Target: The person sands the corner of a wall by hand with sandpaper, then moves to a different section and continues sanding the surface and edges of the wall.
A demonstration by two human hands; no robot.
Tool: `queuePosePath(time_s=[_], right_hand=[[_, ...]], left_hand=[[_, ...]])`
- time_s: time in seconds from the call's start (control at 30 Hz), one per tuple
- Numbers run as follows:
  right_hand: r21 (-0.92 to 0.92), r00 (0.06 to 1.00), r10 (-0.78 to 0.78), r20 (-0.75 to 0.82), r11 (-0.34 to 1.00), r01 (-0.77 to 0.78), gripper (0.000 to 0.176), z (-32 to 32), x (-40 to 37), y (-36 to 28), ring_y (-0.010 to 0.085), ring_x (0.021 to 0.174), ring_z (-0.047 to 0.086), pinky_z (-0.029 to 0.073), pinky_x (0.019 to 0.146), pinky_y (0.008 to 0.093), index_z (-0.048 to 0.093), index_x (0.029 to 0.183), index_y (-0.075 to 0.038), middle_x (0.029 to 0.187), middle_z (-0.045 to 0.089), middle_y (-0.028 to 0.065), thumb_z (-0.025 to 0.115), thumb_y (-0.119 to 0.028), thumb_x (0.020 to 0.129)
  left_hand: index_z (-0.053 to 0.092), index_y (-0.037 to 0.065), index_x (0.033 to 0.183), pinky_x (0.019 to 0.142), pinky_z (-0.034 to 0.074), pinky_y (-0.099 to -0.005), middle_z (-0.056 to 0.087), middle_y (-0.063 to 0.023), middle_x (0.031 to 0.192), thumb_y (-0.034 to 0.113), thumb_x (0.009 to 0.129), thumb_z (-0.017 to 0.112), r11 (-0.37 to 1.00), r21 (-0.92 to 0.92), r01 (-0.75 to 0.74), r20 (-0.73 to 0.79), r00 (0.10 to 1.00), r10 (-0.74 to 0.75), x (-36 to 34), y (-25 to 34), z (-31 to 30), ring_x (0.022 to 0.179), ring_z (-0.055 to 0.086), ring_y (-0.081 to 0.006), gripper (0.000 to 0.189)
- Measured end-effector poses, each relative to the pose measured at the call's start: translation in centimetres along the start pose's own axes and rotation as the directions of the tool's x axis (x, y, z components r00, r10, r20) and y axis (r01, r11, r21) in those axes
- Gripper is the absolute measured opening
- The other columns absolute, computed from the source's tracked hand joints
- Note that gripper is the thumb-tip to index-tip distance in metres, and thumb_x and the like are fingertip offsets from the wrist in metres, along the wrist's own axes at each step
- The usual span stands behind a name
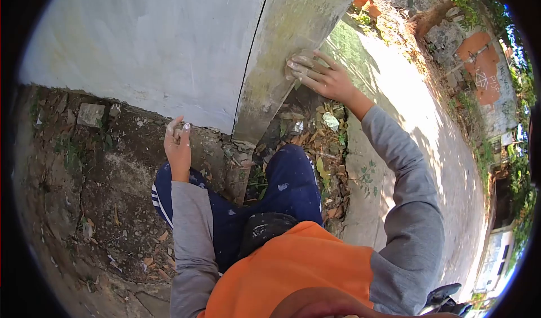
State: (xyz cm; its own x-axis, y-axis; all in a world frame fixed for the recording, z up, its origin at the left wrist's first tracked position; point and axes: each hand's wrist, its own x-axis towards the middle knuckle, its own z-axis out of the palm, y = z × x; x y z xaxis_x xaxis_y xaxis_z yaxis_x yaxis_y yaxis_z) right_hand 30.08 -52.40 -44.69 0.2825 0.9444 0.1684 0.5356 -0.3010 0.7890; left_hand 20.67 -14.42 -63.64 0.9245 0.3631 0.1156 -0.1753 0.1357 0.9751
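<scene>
My right hand (324, 78) lies against the outer edge of the grey concrete pillar (273, 53), its fingers stretched out and partly smeared by motion. White dust or paint coats those fingers. My left hand (179, 146) is held low before the bottom edge of the white-painted wall (163, 42), fingers apart and a little bent, with white smears on the tips. Nothing shows in it. A dark, narrow gap (252, 56) runs between the wall and the pillar.
Bare soil with dry leaves (152, 261) and a loose stone block (90, 115) lie along the wall's foot. Leaf litter (332, 166) and a crumpled plastic scrap (331, 121) fill the strip by the pillar. Beyond runs a sunlit concrete path (417, 132).
</scene>
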Motion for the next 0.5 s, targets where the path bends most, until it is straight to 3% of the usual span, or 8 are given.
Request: queuePosePath(time_s=[0.03, 0.1, 0.13, 0.23, 0.27, 0.37, 0.4, 0.5], right_hand=[[-0.011, 1.000, 0.010, -0.013, 1.000, -0.010, 0.022, 0.3, 0.1, 1.1, 0.0061, 0.113, 0.064, 0.022, 0.121, 0.0430, 0.070, 0.108, -0.031, 0.120, 0.070, -0.0098, 0.063, -0.019, 0.091], [0.015, 0.853, 0.345, -0.392, 0.929, -0.369, 0.020, -0.5, 1.3, 4.3, 0.0097, 0.116, 0.064, 0.027, 0.119, 0.0439, 0.070, 0.107, -0.026, 0.118, 0.071, -0.0083, 0.061, -0.019, 0.090], [0.060, 0.816, 0.450, -0.364, 0.885, -0.461, 0.021, -1.4, 0.8, 4.6, 0.0106, 0.117, 0.063, 0.028, 0.120, 0.0443, 0.069, 0.107, -0.026, 0.119, 0.071, -0.0078, 0.060, -0.019, 0.090], [0.063, 0.997, -0.003, -0.072, 0.998, 0.007, 0.025, 2.2, -0.5, -0.9, 0.0075, 0.120, 0.061, 0.026, 0.118, 0.0442, 0.069, 0.109, -0.030, 0.126, 0.068, -0.0093, 0.062, -0.017, 0.089], [0.062, 0.997, 0.010, -0.071, 0.998, -0.006, 0.025, 1.8, -0.7, -0.5, 0.0075, 0.120, 0.061, 0.026, 0.118, 0.0442, 0.069, 0.109, -0.030, 0.126, 0.068, -0.0093, 0.062, -0.017, 0.089], [0.239, 0.771, 0.531, -0.351, 0.847, -0.475, 0.017, 2.0, -0.1, 3.1, 0.0097, 0.123, 0.059, 0.030, 0.117, 0.0429, 0.068, 0.105, -0.026, 0.129, 0.066, -0.0096, 0.061, -0.020, 0.091], [0.256, 0.779, 0.531, -0.334, 0.846, -0.467, 0.017, 2.8, -0.2, 1.7, 0.0097, 0.123, 0.059, 0.030, 0.117, 0.0429, 0.068, 0.105, -0.026, 0.129, 0.066, -0.0096, 0.061, -0.020, 0.091], [0.199, 0.990, 0.079, -0.114, 0.978, -0.055, 0.018, 2.2, -0.6, -1.1, 0.0089, 0.116, 0.063, 0.030, 0.117, 0.0427, 0.069, 0.103, -0.027, 0.121, 0.070, -0.0090, 0.065, -0.017, 0.088]], left_hand=[[0.061, 0.004, 0.124, 0.054, 0.024, -0.0210, 0.030, 0.0105, 0.068, 0.006, 0.096, 0.063, 0.998, 0.065, -0.015, -0.005, 1.000, 0.015, 0.1, 0.1, -0.3, 0.061, 0.027, -0.0005, 0.028], [0.064, 0.003, 0.120, 0.054, 0.023, -0.0208, 0.032, 0.0107, 0.070, 0.007, 0.096, 0.062, 0.988, 0.137, -0.069, -0.009, 0.997, 0.071, 0.1, 0.1, -0.8, 0.062, 0.027, -0.0002, 0.024], [0.064, 0.003, 0.120, 0.054, 0.023, -0.0208, 0.032, 0.0107, 0.070, 0.007, 0.096, 0.062, 0.987, 0.150, -0.065, -0.009, 0.998, 0.067, 0.2, 0.2, -1.1, 0.062, 0.027, -0.0002, 0.024], [0.066, 0.001, 0.116, 0.058, 0.030, -0.0197, 0.046, 0.0088, 0.074, 0.008, 0.097, 0.061, 0.997, 0.058, 0.049, -0.005, 0.999, -0.049, -0.5, 0.3, -1.6, 0.066, 0.037, -0.0005, 0.021], [0.068, 0.001, 0.112, 0.064, 0.035, -0.0202, 0.054, 0.0058, 0.080, 0.008, 0.097, 0.061, 0.996, 0.086, 0.026, -0.014, 1.000, -0.025, -0.4, -0.3, -2.1, 0.071, 0.043, -0.0019, 0.018], [0.071, 0.000, 0.106, 0.075, 0.042, -0.0220, 0.066, 0.0004, 0.093, 0.010, 0.097, 0.061, 0.992, 0.124, -0.011, -0.039, 0.999, 0.016, 0.3, 0.2, -2.4, 0.082, 0.053, -0.0051, 0.017], [0.072, 0.000, 0.103, 0.080, 0.044, -0.0234, 0.069, -0.0020, 0.099, 0.011, 0.097, 0.060, 0.990, 0.144, 0.006, -0.024, 1.000, -0.003, -0.6, 0.6, -2.5, 0.088, 0.056, -0.0069, 0.017], [0.072, -0.001, 0.105, 0.080, 0.045, -0.0232, 0.069, -0.0016, 0.097, 0.012, 0.098, 0.060, 0.984, 0.162, 0.076, -0.034, 0.997, -0.072, -1.3, 1.0, -2.5, 0.088, 0.057, -0.0068, 0.018]])
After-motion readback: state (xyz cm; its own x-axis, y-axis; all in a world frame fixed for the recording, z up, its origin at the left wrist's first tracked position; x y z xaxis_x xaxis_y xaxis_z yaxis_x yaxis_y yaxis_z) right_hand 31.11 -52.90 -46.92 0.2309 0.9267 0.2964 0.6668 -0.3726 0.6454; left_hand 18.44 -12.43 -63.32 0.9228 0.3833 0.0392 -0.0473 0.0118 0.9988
